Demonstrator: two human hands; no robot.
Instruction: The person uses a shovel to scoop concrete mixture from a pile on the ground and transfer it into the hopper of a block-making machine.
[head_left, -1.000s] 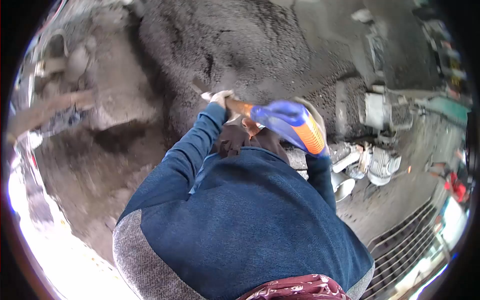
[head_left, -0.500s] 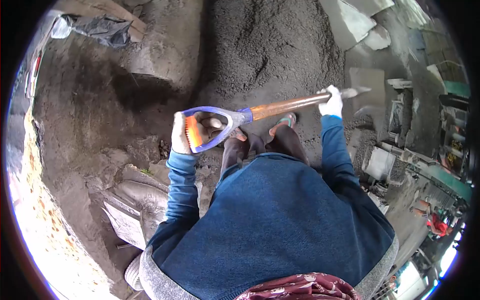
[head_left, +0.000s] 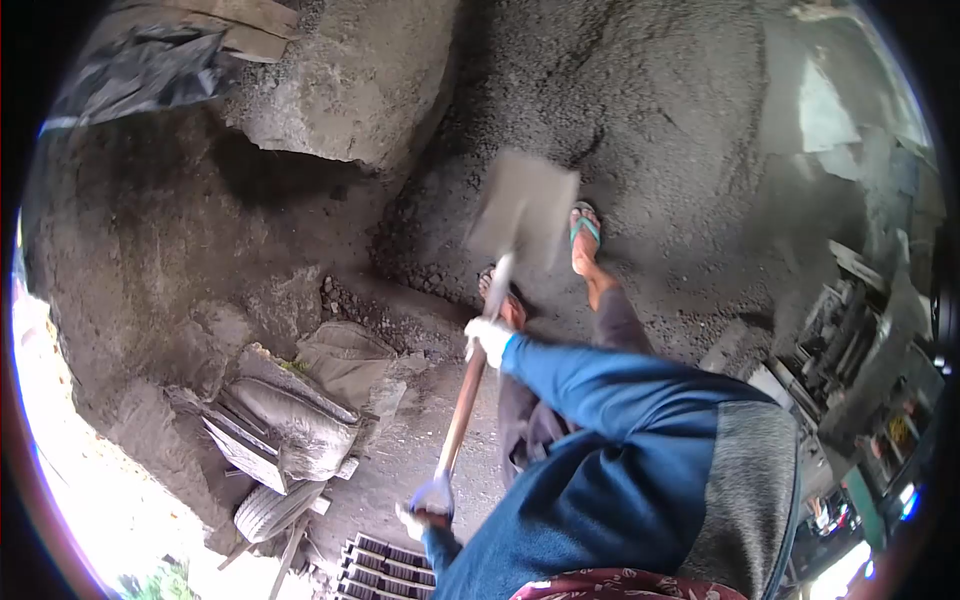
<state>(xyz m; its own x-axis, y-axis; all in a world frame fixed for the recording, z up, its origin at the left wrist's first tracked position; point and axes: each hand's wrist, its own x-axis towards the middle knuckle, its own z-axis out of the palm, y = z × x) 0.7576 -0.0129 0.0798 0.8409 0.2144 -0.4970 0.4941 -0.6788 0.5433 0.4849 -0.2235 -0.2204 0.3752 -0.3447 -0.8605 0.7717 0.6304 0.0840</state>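
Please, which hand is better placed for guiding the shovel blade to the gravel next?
Probably the right hand: it grips the shaft nearer the blade, while the left hand is back at the handle end.

Place: it is looking like a rough, dusty work yard or workshop, its exact trade not showing
Ground: loose grey gravelly material (head_left: 670, 90) is spreading widely
Masonry: a rough concrete-like mass (head_left: 345, 85) is standing with a broken edge
Upper left: planks (head_left: 258, 22) and black plastic sheeting (head_left: 150, 75) are lying together
Lower left: a tyre (head_left: 268, 514) is resting near a slatted rack (head_left: 385, 568)
Right: long, dusty pieces (head_left: 835, 345) are lying cluttered
Edge: daylight and greenery (head_left: 165, 582) are showing
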